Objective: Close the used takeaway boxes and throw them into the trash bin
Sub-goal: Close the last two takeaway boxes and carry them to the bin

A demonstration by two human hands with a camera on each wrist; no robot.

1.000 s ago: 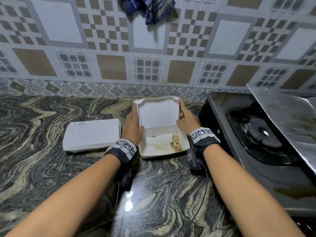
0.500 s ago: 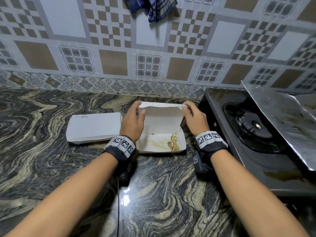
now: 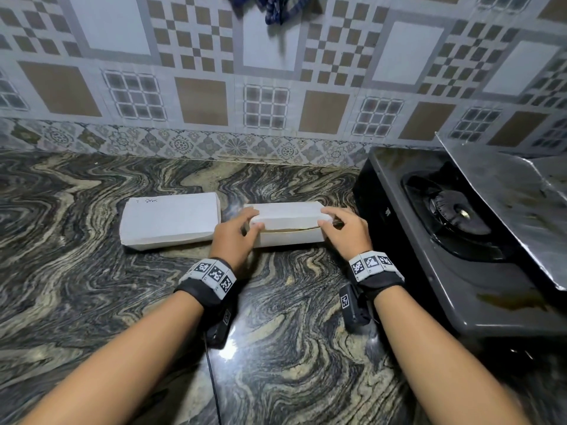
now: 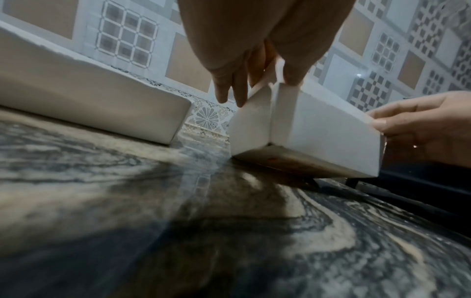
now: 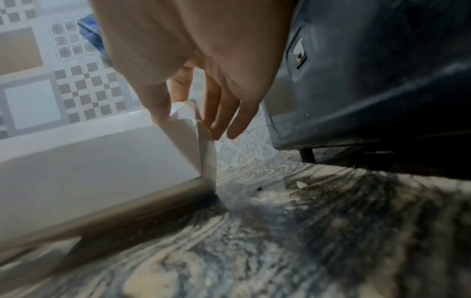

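Box [image 3: 288, 223] sits on the counter [image 3: 276, 348], lid nearly down, a narrow front gap remaining. Left hand [image 3: 234, 237] pinches its left end, thumb on front, fingers [image 4: 230, 88] on the side. Right hand [image 3: 345, 231] pinches the right end. Second box [image 3: 170, 220], closed, lies just left of the left fingers.

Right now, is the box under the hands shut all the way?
Not quite. A dark gap shows along the front of the box under its lid.

Home kitchen. Gas stove [image 3: 454, 240] at 3 o'clock on a dark marbled stone desk [image 3: 76, 271]; patterned tile wall [image 3: 199, 72] behind at 12; checked cloth [image 3: 276, 7] hanging there; foil sheet [image 3: 515, 204] over the stove's right side.
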